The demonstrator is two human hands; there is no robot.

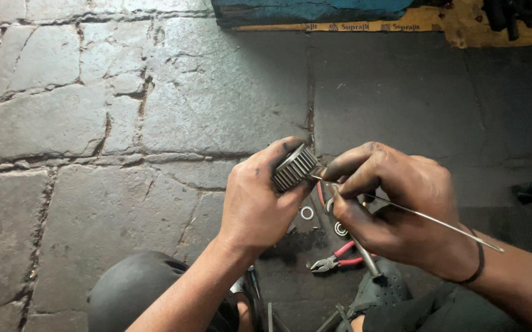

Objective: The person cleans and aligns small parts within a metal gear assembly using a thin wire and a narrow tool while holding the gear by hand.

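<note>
My left hand (257, 200) grips a grey toothed metal gear (295, 166), held up over the stone floor with its teeth facing the camera. My right hand (395, 206) pinches a long thin metal wire (426, 218); the wire's tip touches the gear's right side and its tail runs out to the lower right past my wrist. Both hands are smeared with dark grease. The gear's inner face is hidden by my fingers.
On the floor below my hands lie red-handled pliers (338, 260), a small metal ring (307, 213) and a small bearing (340, 229). A dark rounded object (134, 286) sits at the lower left. Blue cloth (309, 9) and yellow board (462, 24) line the top edge.
</note>
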